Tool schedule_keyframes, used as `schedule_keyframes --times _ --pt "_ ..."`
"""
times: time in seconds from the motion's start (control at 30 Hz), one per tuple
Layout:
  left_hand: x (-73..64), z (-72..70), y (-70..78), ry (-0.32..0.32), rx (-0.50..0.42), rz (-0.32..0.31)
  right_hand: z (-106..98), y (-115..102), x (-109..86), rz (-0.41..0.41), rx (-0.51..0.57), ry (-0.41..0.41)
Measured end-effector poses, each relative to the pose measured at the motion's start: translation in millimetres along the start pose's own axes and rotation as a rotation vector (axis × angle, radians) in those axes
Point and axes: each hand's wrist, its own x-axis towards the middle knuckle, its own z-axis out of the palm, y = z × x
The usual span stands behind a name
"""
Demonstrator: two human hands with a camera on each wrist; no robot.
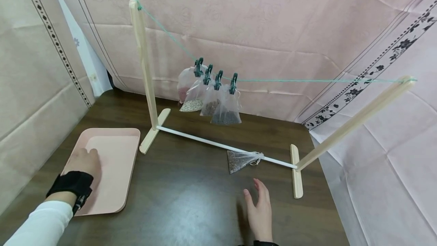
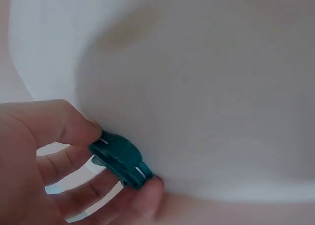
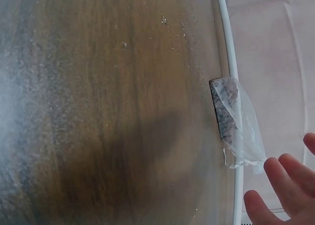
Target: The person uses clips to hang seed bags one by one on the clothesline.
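My left hand [image 1: 83,162] is over the pink tray [image 1: 128,170] at the left. In the left wrist view its thumb and fingers pinch a dark green clothespin [image 2: 118,156] close over the tray's pale surface. On the table's right side my right hand [image 1: 258,212] holds nothing, its fingers extended and spread. Just beyond its fingertips, a sheer drawstring sachet [image 1: 239,160] with dark grainy filling lies against the white rod [image 1: 205,139]. The right wrist view shows the sachet's gathered neck [image 3: 253,162] near those fingertips.
A green cord [image 1: 290,80] runs between two wooden posts [image 1: 145,60] on flat feet. Several filled sachets [image 1: 227,105] hang from it by green clothespins [image 1: 233,83]. Pink patterned cloth [image 1: 259,22] stands behind the dark wooden table [image 1: 177,185]. Small crumbs [image 3: 183,33] lie by the rod.
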Motion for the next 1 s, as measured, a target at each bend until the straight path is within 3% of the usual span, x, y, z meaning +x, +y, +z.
schedule_keyframes --times 0.1,0.2,0.33,0.4,0.43,0.63,0.83,1.0 --pt "0.3 -7.3 3.5 -0.017 -0.028 -0.023 1 1 -0.3 0.017 -0.002 -0.01" --pt "4.4 -3.3 -1.6 -0.021 -0.047 -0.034 1 1 0.3 0.018 -0.001 -0.013" --pt "12.1 11.2 -14.8 -0.012 0.006 0.034 0 2 0.5 0.018 -0.009 -0.019" --pt "15.2 11.5 -14.2 -0.021 0.02 0.059 0 2 0.2 0.025 -0.007 -0.019" --pt "16.7 9.1 -11.6 -0.029 0.024 0.07 -1 2 0.1 0.026 -0.006 -0.018" --pt "22.6 -10.9 20.5 -0.097 -0.114 0.006 -2 0 -1.2 0.02 0.005 0.003" --pt "23.8 -22.5 48.0 0.01 -0.179 0.066 1 -5 -1.4 0.026 0.006 -0.011" --pt "22.3 -29.5 68.0 0.052 -0.209 0.112 3 -9 -0.6 0.023 0.02 -0.014"
